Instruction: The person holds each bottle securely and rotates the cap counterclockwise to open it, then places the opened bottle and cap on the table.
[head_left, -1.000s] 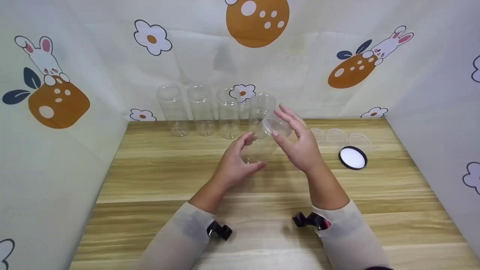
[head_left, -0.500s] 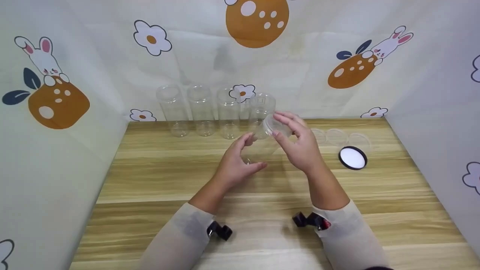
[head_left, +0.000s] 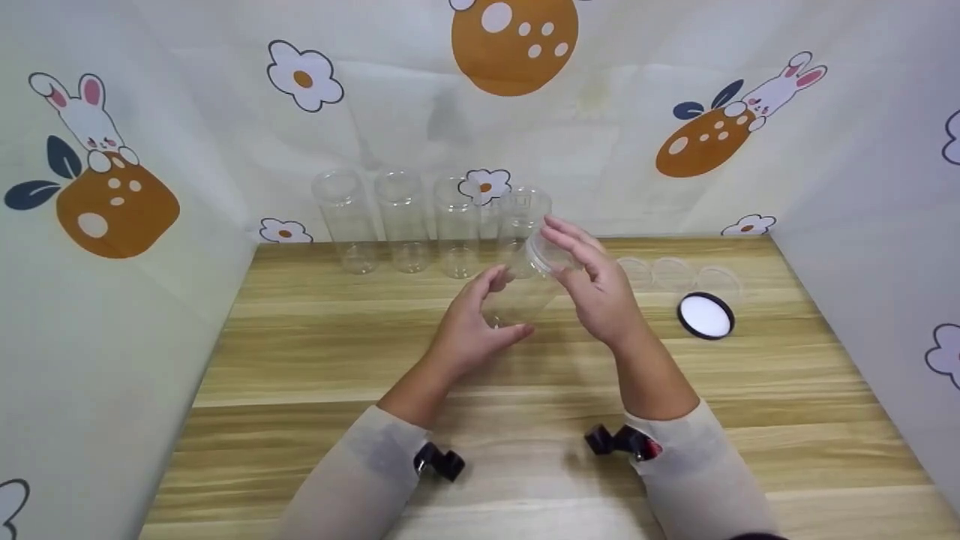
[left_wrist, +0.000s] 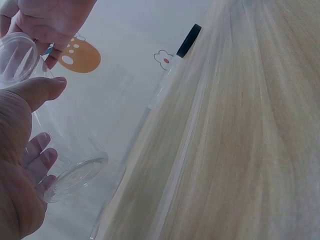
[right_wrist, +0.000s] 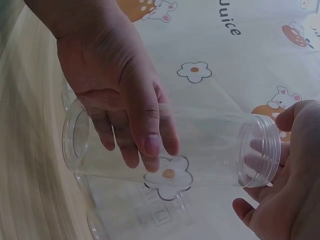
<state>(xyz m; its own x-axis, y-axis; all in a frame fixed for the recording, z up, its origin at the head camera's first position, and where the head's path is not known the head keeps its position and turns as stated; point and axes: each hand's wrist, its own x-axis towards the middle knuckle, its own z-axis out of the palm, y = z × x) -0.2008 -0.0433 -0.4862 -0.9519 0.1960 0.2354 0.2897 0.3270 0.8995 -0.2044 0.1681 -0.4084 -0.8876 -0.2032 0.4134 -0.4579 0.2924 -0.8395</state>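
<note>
In the head view my left hand (head_left: 469, 326) grips the body of a tall clear jar (head_left: 521, 296). The jar tilts, its lidded end up and to the right. My right hand (head_left: 604, 296) spans the clear lid (head_left: 538, 251) at that end. In the right wrist view the right thumb lies at the lid's (right_wrist: 267, 150) near edge, and the fingers (right_wrist: 255, 160) show through the clear wall behind it. My left fingers and thumb wrap the jar's (right_wrist: 205, 145) middle. The left wrist view shows the jar's round base (left_wrist: 77, 177) beyond the left hand (left_wrist: 22, 150).
Several clear jars (head_left: 349, 225) stand in a row along the back of the wooden table (head_left: 300, 375). Clear discs like lids (head_left: 673, 274) lie at the back right, with a black-rimmed white lid (head_left: 706, 316) before them. Patterned cloth walls (head_left: 390, 97) enclose the table.
The right fingers lowered onto the lid end, then lifted and straightened again. The right thumb has drawn back along the lid's edge. My left hand and the jar stay nearly in place.
</note>
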